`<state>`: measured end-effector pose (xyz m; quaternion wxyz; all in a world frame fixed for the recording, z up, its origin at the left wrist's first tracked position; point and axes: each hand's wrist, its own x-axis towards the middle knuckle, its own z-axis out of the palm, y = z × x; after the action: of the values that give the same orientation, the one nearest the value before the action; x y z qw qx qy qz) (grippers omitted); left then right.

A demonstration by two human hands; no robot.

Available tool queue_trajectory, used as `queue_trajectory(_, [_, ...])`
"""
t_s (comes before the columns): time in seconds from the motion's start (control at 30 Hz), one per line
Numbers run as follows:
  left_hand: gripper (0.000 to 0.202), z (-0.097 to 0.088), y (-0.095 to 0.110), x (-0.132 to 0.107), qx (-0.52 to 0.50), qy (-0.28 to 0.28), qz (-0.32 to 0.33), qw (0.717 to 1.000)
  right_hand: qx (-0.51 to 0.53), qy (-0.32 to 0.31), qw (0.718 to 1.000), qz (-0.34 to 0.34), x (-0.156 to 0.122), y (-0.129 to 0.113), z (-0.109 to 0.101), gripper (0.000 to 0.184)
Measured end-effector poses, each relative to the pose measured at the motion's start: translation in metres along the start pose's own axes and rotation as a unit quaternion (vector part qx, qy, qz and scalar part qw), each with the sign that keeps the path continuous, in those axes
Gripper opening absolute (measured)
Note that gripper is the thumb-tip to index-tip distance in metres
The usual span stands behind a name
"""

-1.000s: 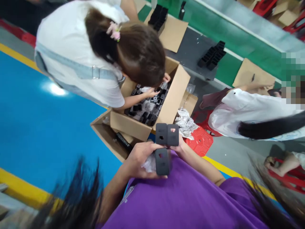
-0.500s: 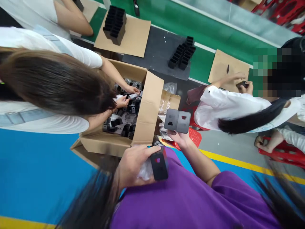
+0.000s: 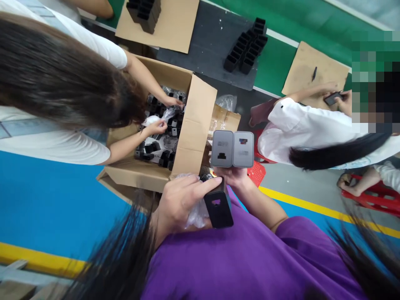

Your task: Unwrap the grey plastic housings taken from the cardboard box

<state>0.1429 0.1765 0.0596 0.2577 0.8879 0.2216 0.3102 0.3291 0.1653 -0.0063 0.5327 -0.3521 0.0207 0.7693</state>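
– Blue floor [image 3: 46, 200] with yellow lines, a green bench [image 3: 281, 25] beyond the box [image 3: 137, 177]. What is held nearest the box?

– A pair [image 3: 232, 148] of grey shells just beside its raised flap [image 3: 195, 121]. They sit side by side, flat faces toward the camera, long axes running along the flap.

– And the single one?

– A black shell [image 3: 218, 207], off the box's near corner. Its long axis is slightly tilted, upper end toward that corner, cut-out face up.

– Any writing?

– Small marks on the pair's faces, too blurred to read.

– The hands?

– The right hand [image 3: 235, 177] grips the pair by its lower ends, fingers behind. The left hand [image 3: 178, 200] is clenched on the shell, thumb across its top, with a crumpled clear bag [image 3: 196, 216] in the palm.
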Motion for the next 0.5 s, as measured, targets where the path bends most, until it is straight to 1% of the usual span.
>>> queue_trajectory(0.1, [0.056, -0.001, 0.006, 0.003, 0.006, 0.011, 0.001, 1.0, 0.018, -0.007, 1.0, 0.004, -0.012, 0.004, 0.012, 0.023])
queue_trajectory(0.2, [0.059, -0.001, 0.011, -0.001, -0.005, 0.012, 0.002, 1.0, 0.037, -0.01, 0.999, 0.012, -0.022, 0.008, 0.021, 0.02])
queue_trajectory(0.33, [0.06, 0.0, 0.016, -0.007, -0.029, 0.021, -0.002, 0.999, 0.076, -0.006, 0.996, 0.055, -0.033, 0.013, 0.023, 0.021])
queue_trajectory(0.4, [0.054, -0.001, 0.02, -0.009, -0.036, 0.023, -0.01, 0.999, 0.072, -0.002, 0.995, 0.072, -0.037, 0.015, 0.022, 0.021])
queue_trajectory(0.5, [0.049, -0.002, 0.024, -0.01, -0.04, 0.023, -0.02, 0.999, 0.056, 0.004, 0.995, 0.079, -0.042, 0.019, 0.024, 0.025])
